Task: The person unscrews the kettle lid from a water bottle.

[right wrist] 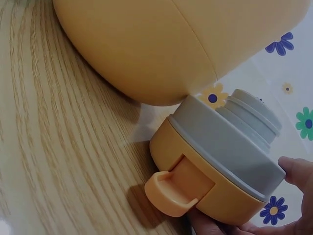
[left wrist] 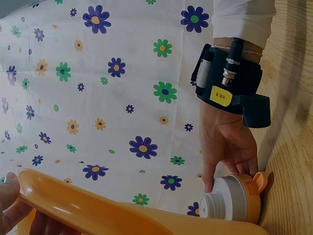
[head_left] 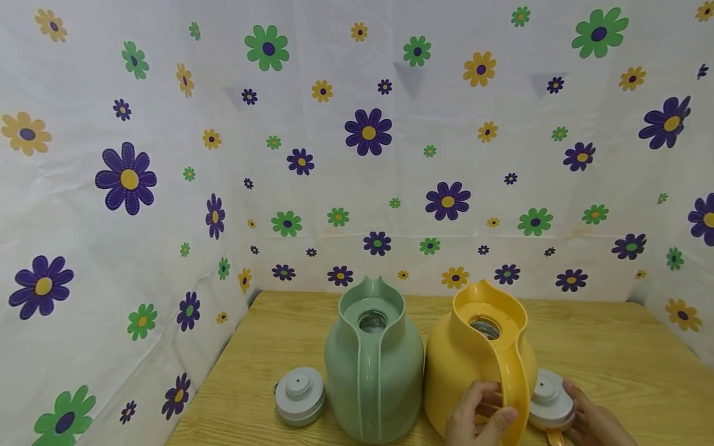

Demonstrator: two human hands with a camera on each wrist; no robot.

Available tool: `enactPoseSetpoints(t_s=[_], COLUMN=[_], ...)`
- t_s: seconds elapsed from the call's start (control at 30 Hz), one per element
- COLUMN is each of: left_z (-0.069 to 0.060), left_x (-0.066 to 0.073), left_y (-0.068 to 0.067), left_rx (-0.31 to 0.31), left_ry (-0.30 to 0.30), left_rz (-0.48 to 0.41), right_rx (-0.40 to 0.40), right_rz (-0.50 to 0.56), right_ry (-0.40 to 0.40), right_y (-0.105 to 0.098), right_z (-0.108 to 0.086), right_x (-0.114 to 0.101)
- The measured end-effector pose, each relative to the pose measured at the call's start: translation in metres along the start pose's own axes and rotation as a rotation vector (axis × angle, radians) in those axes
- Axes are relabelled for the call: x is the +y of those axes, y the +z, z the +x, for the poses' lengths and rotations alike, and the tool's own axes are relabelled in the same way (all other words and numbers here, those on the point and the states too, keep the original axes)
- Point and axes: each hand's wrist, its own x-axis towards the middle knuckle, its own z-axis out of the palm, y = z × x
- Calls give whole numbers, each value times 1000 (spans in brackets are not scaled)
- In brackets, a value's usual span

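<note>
A yellow vacuum jug (head_left: 463, 359) stands lidless on the table, its round mouth uncovered. My left hand (head_left: 476, 414) has its fingers curled round the jug's handle (head_left: 514, 378). To the right of that jug, my right hand (head_left: 599, 424) grips a grey-and-yellow lid (right wrist: 215, 161), thumb on one side and fingers at the other. The lid is inverted, grey threaded plug upward, and tilted in the right wrist view; its yellow tab sticks out towards the table. Close on the left stands a green vacuum jug (head_left: 374, 371), also lidless.
Another grey lid (head_left: 300, 396) lies plug-up on the wooden table (head_left: 240, 359), left of the green jug. A white flower-printed sheet (head_left: 334, 186) hangs behind the table and along both sides.
</note>
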Motion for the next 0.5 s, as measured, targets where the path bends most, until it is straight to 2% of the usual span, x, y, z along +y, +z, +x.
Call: enactPoseSetpoints(t_s=[0.23,0.33,0.5], left_z=[0,1,0], left_x=[0,0,-1], left_y=[1,1,0], left_rx=[1,0,5], left_ry=[-5,-16,8], left_rz=[-6,-9,-4], right_rx=[117,118,155], right_rz=[-436,-510,-599], right_ry=[-50,-91,-155], right_y=[-4,-6,-7], right_z=[-5,-4,-4], right_x=[-6,-7,-7])
